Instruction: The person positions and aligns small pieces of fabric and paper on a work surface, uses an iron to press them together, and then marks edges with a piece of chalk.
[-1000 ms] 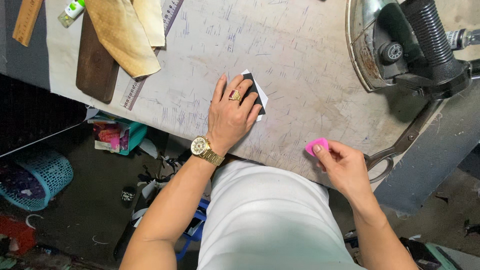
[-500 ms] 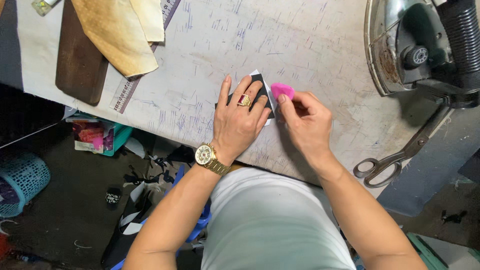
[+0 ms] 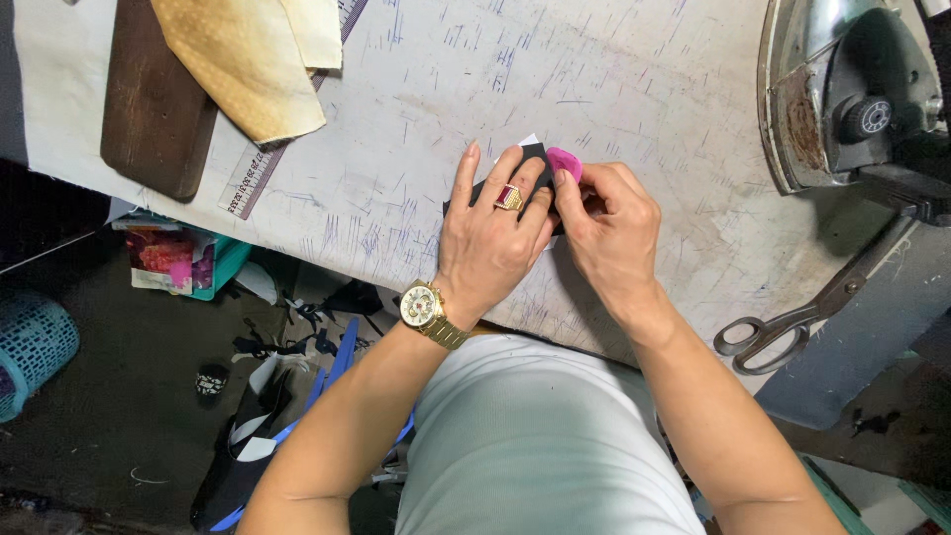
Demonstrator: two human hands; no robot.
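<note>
My left hand [image 3: 492, 233], with a gold watch and a ring, lies flat with spread fingers on a small black fabric piece [image 3: 531, 159] on the white, pen-marked worktable [image 3: 416, 119]. A white corner shows under the fabric. My right hand [image 3: 609, 233] pinches a pink piece of tailor's chalk [image 3: 565, 161] and holds it against the right edge of the black fabric, just beside my left fingertips.
A heavy metal iron [image 3: 852, 89] stands at the top right. Scissors [image 3: 792, 317] lie at the right table edge. A dark wooden block [image 3: 154, 99], yellow fabric [image 3: 243, 59] and a ruler [image 3: 267, 168] lie at the top left. A teal basket [image 3: 35, 347] sits on the floor.
My right hand brought the pink chalk from the table's near edge up to the black fabric and now presses it at the fabric's edge. My left hand stayed on the fabric.
</note>
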